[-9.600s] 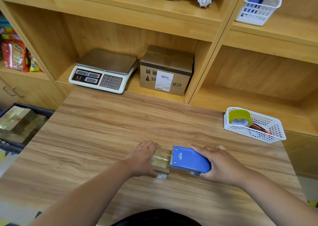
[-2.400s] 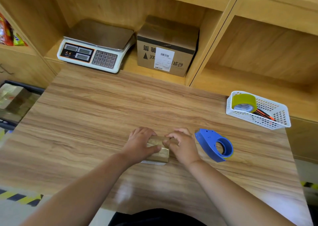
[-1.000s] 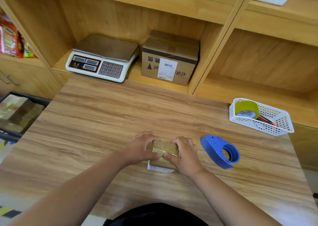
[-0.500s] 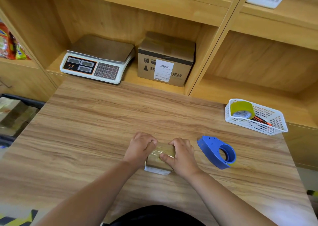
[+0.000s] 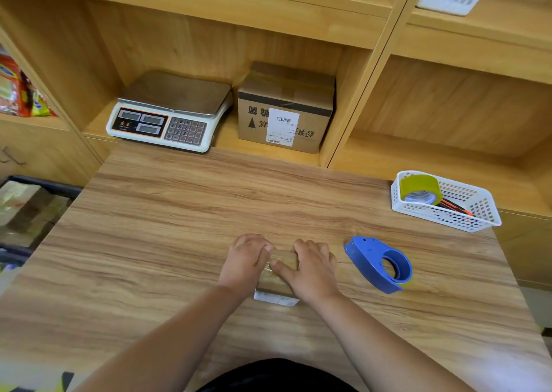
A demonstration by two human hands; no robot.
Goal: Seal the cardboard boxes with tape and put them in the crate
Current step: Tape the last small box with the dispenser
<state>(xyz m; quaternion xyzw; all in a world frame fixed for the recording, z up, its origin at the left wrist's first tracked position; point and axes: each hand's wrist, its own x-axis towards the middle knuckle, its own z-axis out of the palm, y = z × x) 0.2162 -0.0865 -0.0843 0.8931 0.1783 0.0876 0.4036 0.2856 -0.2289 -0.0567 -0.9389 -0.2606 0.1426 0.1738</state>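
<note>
Both my hands are clamped on the box (image 5: 283,260) in the lower middle of the frame. It lies on the tabletop (image 5: 179,227), shiny with tape. My left hand (image 5: 246,260) curls round its left side. My right hand (image 5: 312,269) curls round the right side, thumb laid across the top. A white label (image 5: 276,298) shows at the box's near end; I cannot read its print.

Just right of my right hand, apart from it, the blue dispenser (image 5: 375,264) lies on its side. I see no readable brand on it.

At the right edge a white basket (image 5: 448,219) holds a yellow-green tape roll (image 5: 419,187) and orange-and-black sticks.

In the shelf bay at upper middle stands a scale (image 5: 170,113), with three displays and a number pad showing digits; its small red mark is too small to read. Beside it is a carton (image 5: 285,101) with dark printed characters, upside down, and a white barcode label (image 5: 282,126).

The crate (image 5: 44,183) is at the left edge, below the tabletop, well apart from my hands, with taped boxes (image 5: 27,209) inside.
</note>
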